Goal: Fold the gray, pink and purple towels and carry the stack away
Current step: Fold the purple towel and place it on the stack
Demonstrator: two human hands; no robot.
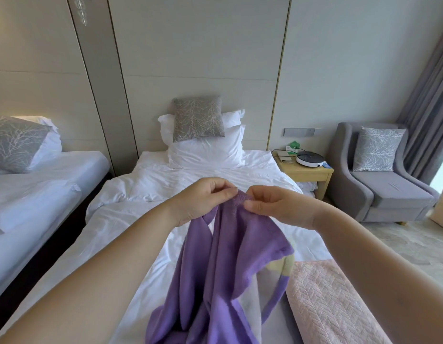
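Both hands are raised over the middle of the bed (131,219), meeting just above the centre of the frame. The left hand (203,199) and the right hand (272,207) nearly touch, and each grip is clamped on the top edge of the purple towel (228,256), thumb pressed to curled fingers with the fabric bunched between them.

The towel hangs down from that pinch toward the lower centre of the frame, in long, loose vertical folds. It is a soft lilac with a fine, even weave. Its upper part splits into two drapes, so a wedge of white sheet shows between them. Its lower end pools on the bed at the bottom edge. A pale yellow patch sits at its right fold; I cannot tell whether it belongs to this towel.

A flat gray cloth (250,319) lies under the hanging folds. Just to its right, at the lower right of the frame, the pink towel (327,306) lies spread on the bed, its surface quilted in a chevron pattern.

White pillows (205,150) and a gray cushion (198,119) stand at the headboard.
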